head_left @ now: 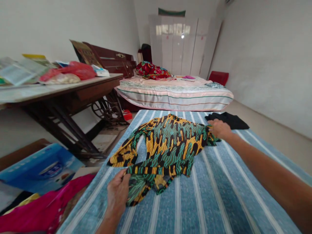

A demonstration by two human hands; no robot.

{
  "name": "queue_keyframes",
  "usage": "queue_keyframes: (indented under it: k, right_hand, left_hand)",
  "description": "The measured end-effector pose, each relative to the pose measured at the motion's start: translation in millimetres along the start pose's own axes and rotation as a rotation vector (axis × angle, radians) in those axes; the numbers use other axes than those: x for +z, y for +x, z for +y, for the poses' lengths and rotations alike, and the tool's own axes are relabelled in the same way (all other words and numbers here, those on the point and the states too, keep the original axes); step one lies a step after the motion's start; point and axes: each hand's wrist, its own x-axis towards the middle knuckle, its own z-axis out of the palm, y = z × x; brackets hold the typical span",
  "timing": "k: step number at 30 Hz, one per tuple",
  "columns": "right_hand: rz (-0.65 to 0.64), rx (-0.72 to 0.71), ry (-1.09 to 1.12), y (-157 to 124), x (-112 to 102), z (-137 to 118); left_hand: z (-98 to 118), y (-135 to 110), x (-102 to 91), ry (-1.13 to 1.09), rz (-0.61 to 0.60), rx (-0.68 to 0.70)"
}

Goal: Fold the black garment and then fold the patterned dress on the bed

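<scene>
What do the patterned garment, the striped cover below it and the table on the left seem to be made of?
Patterned garment: thin, soft cloth, probably light synthetic or cotton; it bunches where the left hand grips it. Striped cover: thicker matte woven cloth, with a coarse texture. Table: dark wood top, likely varnished; the legs look like dark metal.

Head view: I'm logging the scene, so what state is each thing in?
patterned garment: spread out, near edge bunched
left hand: gripping its near edge
right hand: gripping its far corner
black cloth: lying flat
wardrobe: doors shut
</scene>
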Motion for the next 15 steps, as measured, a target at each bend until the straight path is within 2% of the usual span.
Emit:
queue_keyframes:
  k: [5,7,10,15]
  right_hand:
    - [-0.158,-0.256,0.161,-94.3,39.6,-65.2]
    - [-0.161,-0.243,0.218,-120.8,47.9,-82.5]
    - [-0.125,-0.177,0.266,-140.6,52.5,-102.9]
    - [-0.081,-0.184,0.334,-143.5,47.4,-131.9]
  left_hand:
    - [5.4,-6.0,2.5,-0.009,-0.052,0.002]
    - [6.8,-7.7,3.5,0.003,-0.065,0.025]
    - [7.7,-8.5,4.4,0.026,-0.073,0.055]
    - [13.7,-12.5,6.1,0.026,-0.093,0.046]
